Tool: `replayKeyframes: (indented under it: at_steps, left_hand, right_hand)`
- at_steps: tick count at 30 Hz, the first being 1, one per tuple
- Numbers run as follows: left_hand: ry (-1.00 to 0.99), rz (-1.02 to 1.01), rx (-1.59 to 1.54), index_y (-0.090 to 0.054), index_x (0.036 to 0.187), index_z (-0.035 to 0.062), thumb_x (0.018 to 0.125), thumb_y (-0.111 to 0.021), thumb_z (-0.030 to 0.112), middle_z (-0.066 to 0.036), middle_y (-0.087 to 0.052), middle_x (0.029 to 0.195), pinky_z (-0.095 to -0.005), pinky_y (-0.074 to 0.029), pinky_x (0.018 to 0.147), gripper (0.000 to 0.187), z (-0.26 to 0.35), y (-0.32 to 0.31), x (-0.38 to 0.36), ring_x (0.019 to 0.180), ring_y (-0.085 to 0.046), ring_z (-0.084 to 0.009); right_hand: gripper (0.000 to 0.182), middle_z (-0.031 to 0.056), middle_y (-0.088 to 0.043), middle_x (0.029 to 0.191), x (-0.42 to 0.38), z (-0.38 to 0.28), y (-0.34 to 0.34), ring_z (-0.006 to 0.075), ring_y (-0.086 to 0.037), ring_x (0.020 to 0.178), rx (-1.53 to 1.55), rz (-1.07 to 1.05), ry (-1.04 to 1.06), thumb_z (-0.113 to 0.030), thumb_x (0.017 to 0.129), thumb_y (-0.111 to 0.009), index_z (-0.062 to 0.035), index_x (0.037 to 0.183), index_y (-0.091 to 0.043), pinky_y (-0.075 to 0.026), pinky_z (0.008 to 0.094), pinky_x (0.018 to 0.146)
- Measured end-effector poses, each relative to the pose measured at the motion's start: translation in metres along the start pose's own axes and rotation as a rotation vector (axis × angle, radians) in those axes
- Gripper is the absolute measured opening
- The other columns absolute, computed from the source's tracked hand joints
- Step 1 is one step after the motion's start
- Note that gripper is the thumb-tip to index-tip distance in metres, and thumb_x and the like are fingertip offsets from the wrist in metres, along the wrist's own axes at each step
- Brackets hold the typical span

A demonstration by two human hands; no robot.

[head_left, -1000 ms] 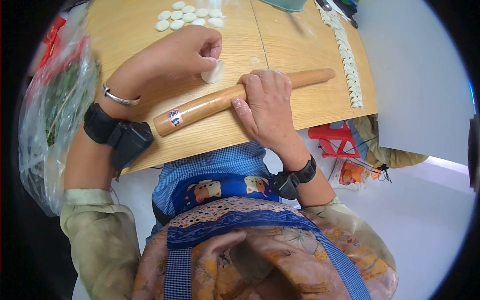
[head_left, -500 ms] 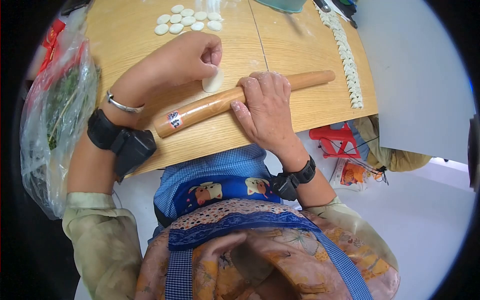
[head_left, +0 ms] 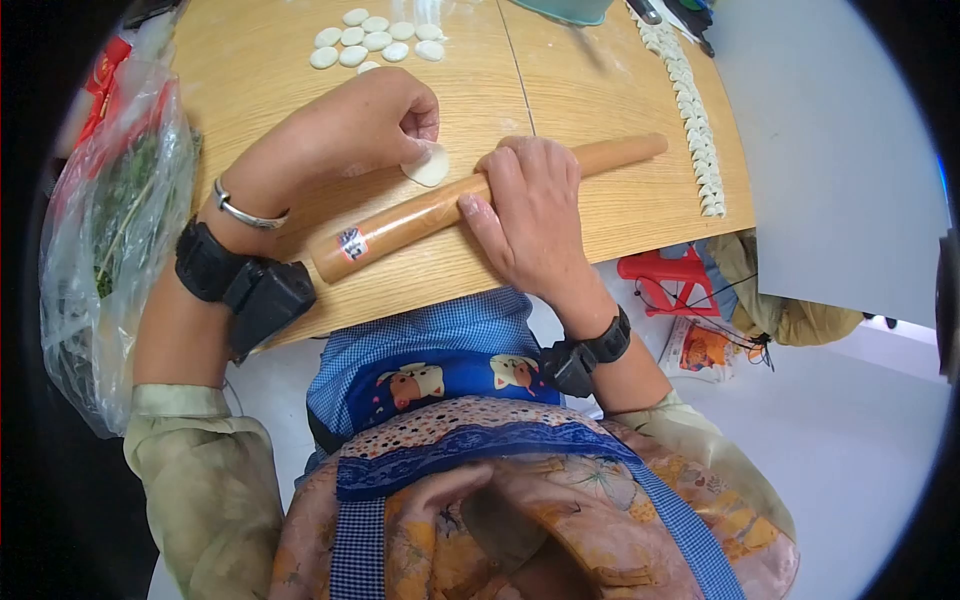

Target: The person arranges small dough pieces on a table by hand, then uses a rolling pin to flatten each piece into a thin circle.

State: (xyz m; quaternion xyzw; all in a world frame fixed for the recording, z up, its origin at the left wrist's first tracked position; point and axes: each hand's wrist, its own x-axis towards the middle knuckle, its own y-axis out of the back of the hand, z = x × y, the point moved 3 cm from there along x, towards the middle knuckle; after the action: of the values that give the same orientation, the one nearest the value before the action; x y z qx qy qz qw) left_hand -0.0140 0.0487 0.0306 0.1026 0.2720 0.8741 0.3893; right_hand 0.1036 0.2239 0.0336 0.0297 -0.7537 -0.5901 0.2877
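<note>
Pinched in my left hand [head_left: 385, 118] is the edge of a flat round dough wrapper [head_left: 430, 168], which lies by the far side of a long wooden rolling pin [head_left: 400, 222]. My right hand [head_left: 535, 210] lies over the middle of the pin, its thumb along the near side and its fingers bent over the top. The pin slants across the wooden table [head_left: 590, 225], its left end closer to me, with a small label there. Past my left hand lie several flattened dough discs [head_left: 376, 41].
A long row of small shaped dough pieces [head_left: 690, 110] runs down the table's right side. At the far edge stands a teal container [head_left: 570, 8]. A plastic bag with greens [head_left: 125, 215] is at the left. Below the table at the right is a red stool [head_left: 672, 282].
The wrapper has turned under my left fingers and shows wider. The rolling pin has rolled slightly, its label turned, and its left end is a little nearer me.
</note>
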Motion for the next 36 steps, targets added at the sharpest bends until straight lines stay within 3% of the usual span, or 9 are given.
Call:
replayKeyframes:
  at_steps: [5,11,18,30,36]
  left_hand:
    - [-0.021,0.028,0.05,-0.066,0.083,-0.0039,0.082,-0.071,0.008,-0.008,-0.064,0.069,-0.0311,-0.048,0.062,0.013,-0.002,0.0,0.0,0.066,-0.057,-0.0128]
    - [-0.044,-0.017,0.071,-0.066,0.09,-0.0077,0.088,-0.067,0.013,-0.014,-0.066,0.072,-0.0341,-0.05,0.067,0.021,-0.002,0.004,0.001,0.068,-0.059,-0.0173]
    - [-0.052,0.008,0.109,-0.07,0.101,-0.0058,0.093,-0.064,0.016,-0.019,-0.07,0.081,-0.0381,-0.051,0.07,0.024,-0.002,0.007,0.0,0.071,-0.062,-0.0232]
    - [0.015,0.045,0.106,-0.066,0.089,-0.002,0.083,-0.071,0.014,-0.009,-0.064,0.072,-0.0319,-0.047,0.064,0.018,-0.006,0.008,-0.001,0.069,-0.056,-0.0146]
    - [-0.007,0.003,0.096,-0.065,0.086,-0.001,0.082,-0.071,0.014,-0.006,-0.062,0.069,-0.0307,-0.047,0.062,0.017,-0.004,0.0,0.001,0.067,-0.058,-0.0133]
  right_hand:
    - [0.027,0.016,-0.058,0.101,0.024,0.003,-0.008,0.0338,-0.052,0.096,-0.012,-0.016,-0.051,-0.028,0.089,-0.065,-0.0025,0.096,-0.059,-0.041,0.0493,0.084]
    - [0.02,0.0167,-0.062,0.092,0.062,0.015,-0.025,0.0357,-0.058,0.091,-0.016,0.004,-0.01,-0.02,0.088,-0.062,-0.0009,0.093,-0.06,-0.047,0.049,0.075]
    - [0.017,0.0184,-0.064,0.092,0.09,0.026,-0.04,0.0368,-0.059,0.09,0.005,0.034,-0.023,-0.017,0.087,-0.06,-0.0004,0.092,-0.06,-0.047,0.0501,0.078]
    - [0.018,0.017,-0.05,0.093,0.009,0.0,0.0,0.0363,-0.048,0.09,0.096,-0.003,-0.068,-0.018,0.09,-0.063,-0.0052,0.096,-0.052,-0.036,0.0488,0.084]
    - [0.018,0.0166,-0.051,0.095,0.0,-0.001,-0.001,0.0361,-0.048,0.093,0.107,0.035,-0.06,-0.017,0.09,-0.062,-0.0041,0.099,-0.054,-0.036,0.049,0.087]
